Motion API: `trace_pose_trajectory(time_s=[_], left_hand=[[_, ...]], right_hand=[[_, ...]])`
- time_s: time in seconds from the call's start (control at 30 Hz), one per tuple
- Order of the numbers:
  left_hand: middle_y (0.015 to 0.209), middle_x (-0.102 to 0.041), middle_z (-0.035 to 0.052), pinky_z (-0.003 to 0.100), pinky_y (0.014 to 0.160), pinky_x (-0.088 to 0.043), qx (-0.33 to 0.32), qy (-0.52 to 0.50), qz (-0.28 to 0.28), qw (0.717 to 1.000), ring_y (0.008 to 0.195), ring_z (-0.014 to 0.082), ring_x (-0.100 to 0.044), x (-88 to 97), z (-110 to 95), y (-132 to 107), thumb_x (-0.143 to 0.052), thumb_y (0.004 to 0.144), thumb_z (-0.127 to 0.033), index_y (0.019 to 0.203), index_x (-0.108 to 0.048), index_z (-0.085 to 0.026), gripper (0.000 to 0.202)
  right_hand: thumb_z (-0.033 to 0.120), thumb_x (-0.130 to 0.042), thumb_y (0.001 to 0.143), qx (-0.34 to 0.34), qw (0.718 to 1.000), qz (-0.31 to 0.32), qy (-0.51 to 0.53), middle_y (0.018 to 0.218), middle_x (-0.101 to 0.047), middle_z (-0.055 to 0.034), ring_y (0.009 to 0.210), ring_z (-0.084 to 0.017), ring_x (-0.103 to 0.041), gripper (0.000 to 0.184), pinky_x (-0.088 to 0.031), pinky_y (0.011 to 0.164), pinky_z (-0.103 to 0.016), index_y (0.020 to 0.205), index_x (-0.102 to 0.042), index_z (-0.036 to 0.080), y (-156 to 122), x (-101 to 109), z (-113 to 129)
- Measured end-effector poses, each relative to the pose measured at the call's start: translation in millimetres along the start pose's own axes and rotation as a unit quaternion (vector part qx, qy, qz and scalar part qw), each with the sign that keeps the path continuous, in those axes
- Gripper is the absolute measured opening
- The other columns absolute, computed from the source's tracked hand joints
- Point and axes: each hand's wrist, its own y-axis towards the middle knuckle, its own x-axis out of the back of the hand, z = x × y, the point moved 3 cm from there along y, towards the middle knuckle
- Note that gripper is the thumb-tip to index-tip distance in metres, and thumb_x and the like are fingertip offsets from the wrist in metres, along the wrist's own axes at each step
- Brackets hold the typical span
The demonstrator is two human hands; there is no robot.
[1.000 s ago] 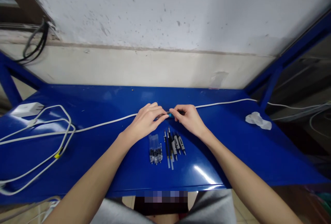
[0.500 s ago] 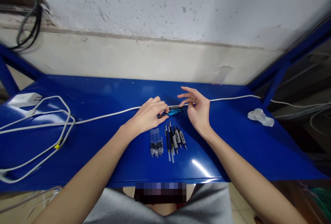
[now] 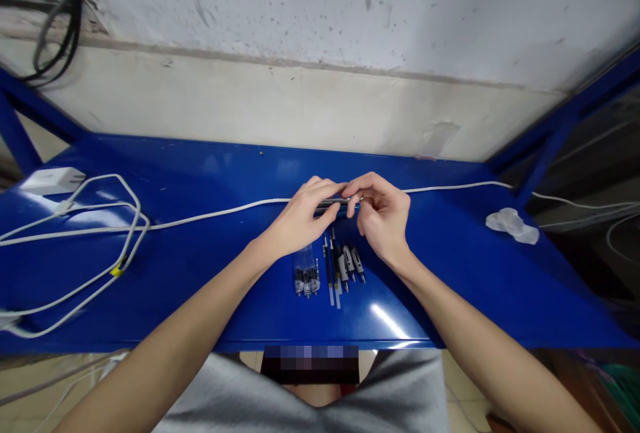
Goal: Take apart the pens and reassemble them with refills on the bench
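"Where are the fingers?"

"Curled and pressed closed around a slim pen, pinching it from both ends. The left hand has the left part of the barrel, and the right hand has the right end, its fingers bunched over it."

"Where's the pen?"

"Held level in the air between the hands, just above the table, near its middle. Much of it is hidden by the fingers, but a dark and silver stretch of barrel shows."

"What's closest below that?"

"On the near side, a small group of loose pen parts. There's a clear bundle on the left, then thin refills, and grey-and-black grip sections on the right, all lying side by side and pointing roughly far to near."

"And further out?"

"A white cable comes from the left, disappears behind the hands and carries on to the right. Far left, it loops beside a white charger. Far right, a crumpled piece of clear plastic lies by itself near the table's edge."
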Motion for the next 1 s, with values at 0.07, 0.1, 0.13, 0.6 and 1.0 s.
trace_pose_trajectory(time_s=[0.07,0.1,0.13,0.6,1.0], left_hand=[[0.098,-0.070,0.0049,0.036,0.090,-0.050,0.031,-0.138,0.009,0.990,0.096,0.0199,-0.062,-4.1,-5,1,-0.054,0.092,-0.014,0.093,-0.068,-0.017,0.014],[0.090,-0.070,0.0035,0.034,0.085,-0.052,0.052,-0.205,0.020,0.977,0.090,0.0191,-0.065,-6.1,-6,1,-0.056,0.088,-0.012,0.088,-0.067,-0.016,0.012],[0.083,-0.069,0.0021,0.033,0.080,-0.054,0.070,-0.262,0.031,0.962,0.083,0.0182,-0.067,-7.6,-7,0,-0.058,0.083,-0.011,0.084,-0.066,-0.016,0.010],[0.101,-0.075,0.0076,0.036,0.097,-0.054,0.157,-0.479,0.073,0.860,0.098,0.0199,-0.071,-8.8,-12,-1,-0.068,0.082,-0.012,0.086,-0.074,-0.013,0.007],[0.092,-0.073,0.0064,0.034,0.087,-0.060,0.206,-0.523,0.113,0.819,0.089,0.0178,-0.072,-19.8,-14,-4,-0.061,0.080,-0.005,0.092,-0.071,-0.011,0.016]], right_hand=[[-0.001,-0.043,0.076,-0.025,0.996,0.047,0.070,0.073,-0.063,0.0019,0.044,-0.005,-0.053,0.035,-0.038,0.034,-0.016,0.084,-0.070,0.019,-3,-9,7],[0.000,-0.045,0.079,-0.038,0.992,0.071,0.101,0.069,-0.061,0.0032,0.040,-0.004,-0.048,0.033,-0.034,0.032,-0.016,0.085,-0.070,0.020,-5,-14,10],[0.001,-0.047,0.082,-0.050,0.986,0.090,0.128,0.065,-0.059,0.0042,0.038,-0.004,-0.044,0.030,-0.031,0.030,-0.016,0.087,-0.071,0.020,-6,-17,13],[0.008,-0.073,0.078,-0.026,0.981,0.086,0.170,0.109,-0.078,-0.0042,0.055,-0.008,-0.060,0.037,-0.055,0.054,-0.024,0.111,-0.070,0.025,5,-13,20],[-0.001,-0.050,0.068,-0.043,0.998,-0.040,0.029,0.098,-0.067,-0.0011,0.074,-0.012,-0.071,0.037,-0.059,0.057,-0.022,0.093,-0.065,0.021,-5,-17,24]])
